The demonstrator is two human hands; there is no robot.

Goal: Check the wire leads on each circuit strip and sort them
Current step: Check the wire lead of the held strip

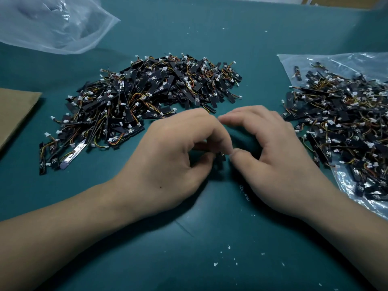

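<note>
Held piece: a small black circuit strip (220, 159), mostly hidden, sits low between the two hands, just above the teal table mat (210, 238).
Left hand (174, 156): its fingers are curled, and the thumb and fingertips pinch the strip's near end.
Right hand (279, 164): its fingers are arched and its thumb tip is against the strip. Whether it actually grasps the strip cannot be told.
Fingertips: the two forefingers nearly meet above the strip.
Middle heap: a large loose pile of black circuit strips with orange and yellow wire leads and white plugs (147, 97) lies on the mat, just beyond the hands.
Right heap: a second pile of the same strips (346, 131) rests on a clear plastic bag (315, 59) close to the right hand.
Far left: a crumpled, clear plastic bag (52, 24).
Left edge: a flat brown cardboard sheet (16, 110).
Mat surface: small white flecks (215, 264) are scattered near the forearms.
</note>
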